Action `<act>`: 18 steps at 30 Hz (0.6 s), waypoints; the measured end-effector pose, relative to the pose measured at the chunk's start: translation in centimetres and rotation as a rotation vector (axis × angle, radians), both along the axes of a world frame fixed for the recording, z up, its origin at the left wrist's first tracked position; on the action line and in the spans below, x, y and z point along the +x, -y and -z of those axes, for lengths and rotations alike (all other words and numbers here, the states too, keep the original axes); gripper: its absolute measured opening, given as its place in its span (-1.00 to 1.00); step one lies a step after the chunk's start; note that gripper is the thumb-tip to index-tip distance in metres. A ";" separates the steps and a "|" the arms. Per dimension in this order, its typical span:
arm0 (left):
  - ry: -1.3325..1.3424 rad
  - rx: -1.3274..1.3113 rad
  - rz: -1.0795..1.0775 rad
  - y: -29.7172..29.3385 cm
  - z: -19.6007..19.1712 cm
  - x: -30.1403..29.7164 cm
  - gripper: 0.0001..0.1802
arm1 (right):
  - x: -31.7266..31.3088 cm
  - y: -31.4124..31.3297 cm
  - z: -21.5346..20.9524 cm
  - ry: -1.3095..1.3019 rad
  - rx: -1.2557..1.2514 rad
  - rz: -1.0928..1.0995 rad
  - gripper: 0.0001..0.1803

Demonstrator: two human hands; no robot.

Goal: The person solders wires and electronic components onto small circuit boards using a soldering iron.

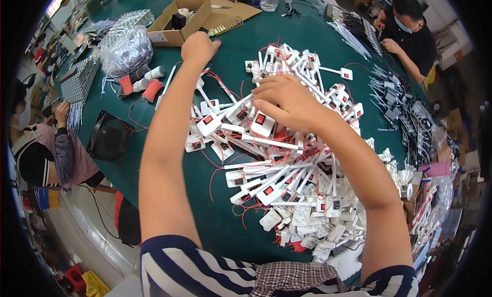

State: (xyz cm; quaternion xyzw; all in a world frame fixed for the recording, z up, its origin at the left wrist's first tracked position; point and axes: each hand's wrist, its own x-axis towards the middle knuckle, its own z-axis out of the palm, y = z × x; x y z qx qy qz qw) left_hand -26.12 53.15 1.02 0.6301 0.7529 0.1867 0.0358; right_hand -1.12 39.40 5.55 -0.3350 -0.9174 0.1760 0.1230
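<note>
My left hand [199, 50] reaches far forward, its fingers curled beside the near end of a brass-coloured coil holder [226, 26]. What those fingers hold is hidden behind the hand. My right hand [287, 100] lies over a large heap of white stemmed parts, fingers stretched to the left and thumb apart, touching the pieces below. Many parts end in a small white housing with a red rocker switch [262, 120]. Thin red wires [211, 187] trail out of the heap. One part with a red switch [346, 73] sticks out at the heap's right.
An open cardboard box [177, 38] stands by my left hand. Nearby lie a plastic-wrapped bundle [127, 51], red wire bundles [151, 90] and a black fan [109, 135]. Black-headed parts [394, 100] spread at the right. Co-workers sit left [61, 153] and far right [410, 36].
</note>
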 end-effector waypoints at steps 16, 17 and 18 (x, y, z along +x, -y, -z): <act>0.614 -0.861 0.434 6.6 -2.6 11.0 0.24 | 10.3 5.6 -0.6 -0.585 -1.040 1.094 0.33; 0.673 -0.886 0.437 6.5 -2.2 11.1 0.15 | 9.7 5.7 -1.0 -0.614 -1.109 1.044 0.32; 0.733 -0.910 0.438 6.1 -1.5 11.1 0.07 | 9.2 5.8 -1.0 -0.639 -1.123 1.003 0.15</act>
